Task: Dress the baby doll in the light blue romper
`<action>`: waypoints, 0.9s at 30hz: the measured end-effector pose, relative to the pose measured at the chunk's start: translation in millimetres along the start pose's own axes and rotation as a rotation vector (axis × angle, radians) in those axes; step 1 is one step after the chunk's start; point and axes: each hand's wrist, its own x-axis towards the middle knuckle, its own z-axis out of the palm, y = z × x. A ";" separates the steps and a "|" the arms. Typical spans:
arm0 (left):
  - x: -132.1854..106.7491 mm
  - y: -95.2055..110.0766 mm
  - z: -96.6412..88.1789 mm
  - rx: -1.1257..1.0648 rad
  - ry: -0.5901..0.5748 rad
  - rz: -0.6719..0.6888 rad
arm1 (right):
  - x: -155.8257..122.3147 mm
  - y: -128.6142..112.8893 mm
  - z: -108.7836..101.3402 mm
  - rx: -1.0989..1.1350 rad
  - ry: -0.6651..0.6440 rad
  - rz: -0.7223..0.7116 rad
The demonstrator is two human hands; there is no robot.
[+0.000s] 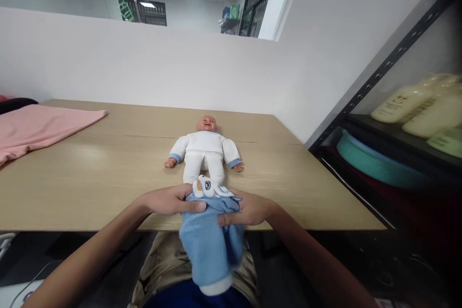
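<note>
A baby doll in a white suit with blue cuffs lies on its back in the middle of the wooden table, head away from me. Its feet are hidden behind a small light blue fleece garment with an animal face patch at its top. My left hand grips the garment's left side at the table's front edge, fingers closed over the fabric. My right hand grips its right side the same way. The garment's lower part hangs down over my lap.
A pink cloth lies on the table's far left. A black metal shelf stands at the right, holding pale bottles and a teal basin. A white partition wall runs behind the table.
</note>
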 end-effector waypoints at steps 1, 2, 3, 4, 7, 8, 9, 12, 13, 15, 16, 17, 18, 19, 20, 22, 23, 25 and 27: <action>-1.3 -1.9 0.4 -0.011 -0.047 0.015 | 0.9 1.2 1.9 0.053 0.031 0.000; -2.4 -4.0 0.9 -0.035 -0.091 0.034 | 2.0 2.6 3.7 0.111 0.063 0.010; -3.4 -6.2 1.4 -0.064 -0.124 0.052 | 3.1 4.3 5.3 0.169 0.098 0.025; -4.2 -8.6 2.0 -0.095 -0.140 0.063 | 4.2 6.5 6.7 0.215 0.133 0.040; -5.5 -17.2 2.9 -0.159 -0.063 0.033 | 6.4 14.2 9.9 0.324 0.147 0.077; -5.6 -20.2 3.0 -0.175 -0.018 0.014 | 6.7 16.7 10.7 0.348 0.122 0.068; -5.7 -22.9 3.3 -0.195 0.027 0.000 | 6.7 18.9 11.4 0.374 0.090 0.048; -5.3 -28.5 7.1 -0.309 0.153 0.005 | 4.3 22.6 13.9 0.431 -0.024 0.002; -4.7 -29.5 9.9 -0.364 0.190 0.013 | 2.8 22.9 15.1 0.441 -0.036 0.015; -2.9 -30.8 17.3 -0.455 0.243 0.018 | -0.3 23.1 18.4 0.445 -0.012 0.062; -1.8 -31.4 21.4 -0.485 0.263 0.013 | -1.4 23.4 20.4 0.445 0.016 0.078; -0.8 -32.0 25.4 -0.502 0.282 0.002 | -1.9 24.0 22.6 0.456 0.049 0.082; -0.2 -32.7 29.1 -0.506 0.301 -0.008 | -1.9 25.0 25.0 0.485 0.080 0.083; -0.2 -33.3 32.2 -0.503 0.320 -0.019 | -1.3 26.2 27.5 0.531 0.108 0.085; -1.0 -33.5 34.8 -0.493 0.338 -0.029 | -0.3 27.4 29.8 0.590 0.140 0.091; -5.7 -32.2 38.7 -0.454 0.370 -0.034 | 1.7 28.5 33.6 0.714 0.203 0.116; -9.3 -30.1 40.4 -0.435 0.381 -0.023 | 2.1 27.6 34.9 0.754 0.225 0.127; -17.9 -23.1 44.3 -0.396 0.384 0.023 | 1.2 22.1 36.6 0.749 0.234 0.092; -25.4 -14.3 49.9 -0.327 0.401 0.051 | -1.0 12.6 38.4 0.635 0.192 0.008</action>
